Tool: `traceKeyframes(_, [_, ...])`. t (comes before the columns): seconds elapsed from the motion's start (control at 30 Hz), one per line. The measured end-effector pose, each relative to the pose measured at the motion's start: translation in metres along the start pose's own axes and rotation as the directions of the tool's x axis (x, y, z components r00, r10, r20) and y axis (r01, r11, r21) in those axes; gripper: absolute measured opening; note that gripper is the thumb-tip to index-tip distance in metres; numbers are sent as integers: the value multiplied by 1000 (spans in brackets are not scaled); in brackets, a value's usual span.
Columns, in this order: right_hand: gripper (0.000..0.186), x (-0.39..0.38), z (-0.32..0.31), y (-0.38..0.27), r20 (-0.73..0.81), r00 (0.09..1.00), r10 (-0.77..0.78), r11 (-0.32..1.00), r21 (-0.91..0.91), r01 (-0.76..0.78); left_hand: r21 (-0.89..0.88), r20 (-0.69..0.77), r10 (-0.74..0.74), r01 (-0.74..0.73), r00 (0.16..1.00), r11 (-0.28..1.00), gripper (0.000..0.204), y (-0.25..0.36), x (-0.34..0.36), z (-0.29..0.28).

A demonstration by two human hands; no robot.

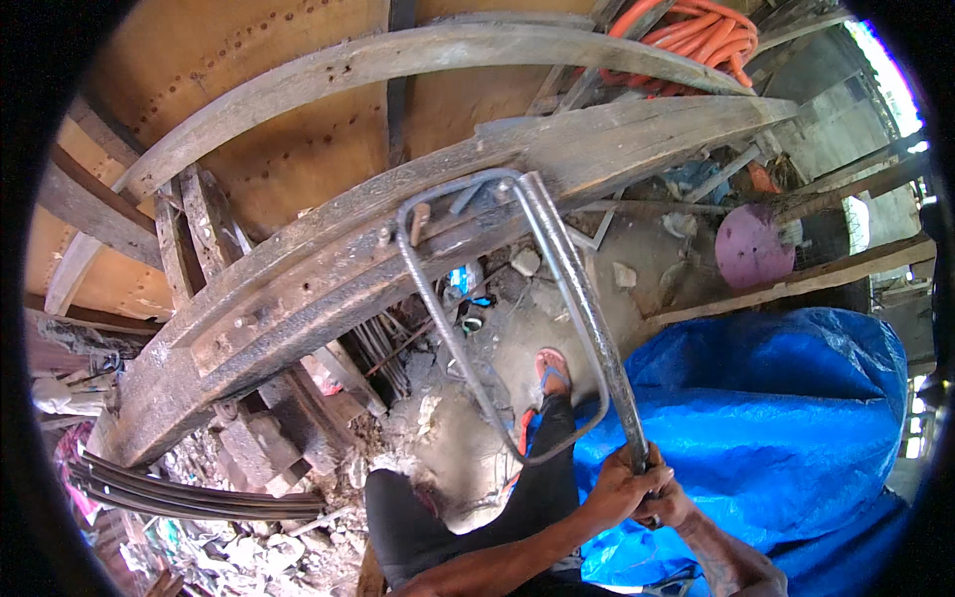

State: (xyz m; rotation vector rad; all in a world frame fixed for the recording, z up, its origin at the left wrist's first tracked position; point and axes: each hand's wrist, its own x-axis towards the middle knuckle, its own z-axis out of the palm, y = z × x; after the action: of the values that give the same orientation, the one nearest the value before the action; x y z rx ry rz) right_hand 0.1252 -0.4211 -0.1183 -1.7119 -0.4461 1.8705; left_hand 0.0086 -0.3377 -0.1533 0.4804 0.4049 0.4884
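Both my hands grip a long grey metal pipe (623, 408) near its lower end. My left hand (615, 490) is wrapped round it, with my right hand (672, 502) closed just beside and below. From there the pipe slants up and left to a heavy curved wooden beam (328, 261). A metal rod bent into a long rounded loop (455, 343) lies against the pipe, its far end over the beam. Short pegs (420, 221) stick out of the beam by the loop's far bend. Whether the pipe is fitted over the rod's end, I cannot tell.
A blue tarpaulin (746, 428) covers something bulky at the right. Orange hose (701, 40) lies coiled at the back. Several dark rods (199, 495) lie at the lower left, over rubble and scraps. My sandalled foot (553, 372) stands on the dirt floor below the loop.
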Motion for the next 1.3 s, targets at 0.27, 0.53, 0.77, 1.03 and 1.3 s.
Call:
traceKeyframes(0.27, [74, 18, 98, 62, 1, 996, -89, 988, 125, 89, 125, -143, -253, 271, 957, 954, 25, 40, -71, -46])
traceKeyframes(0.53, [64, 47, 81, 94, 480, 852, -210, 972, 197, 128, 189, -118, -221, 240, 968, 952, 26, 50, -66, -49])
traceKeyframes(0.77, [76, 62, 185, 109, 330, 936, -121, 972, 230, 45, 482, -303, -422, 520, 854, 706, 27, 114, -109, -100])
traceKeyframes(1.03, [77, 42, 193, 81, 295, 954, -45, 927, 367, -70, 330, -613, -432, 711, 661, 621, 27, 91, -113, -63])
traceKeyframes(1.3, [41, 67, 215, 84, 317, 929, -191, 970, 206, 129, 530, -420, -312, 509, 852, 678, 22, 94, -126, -86])
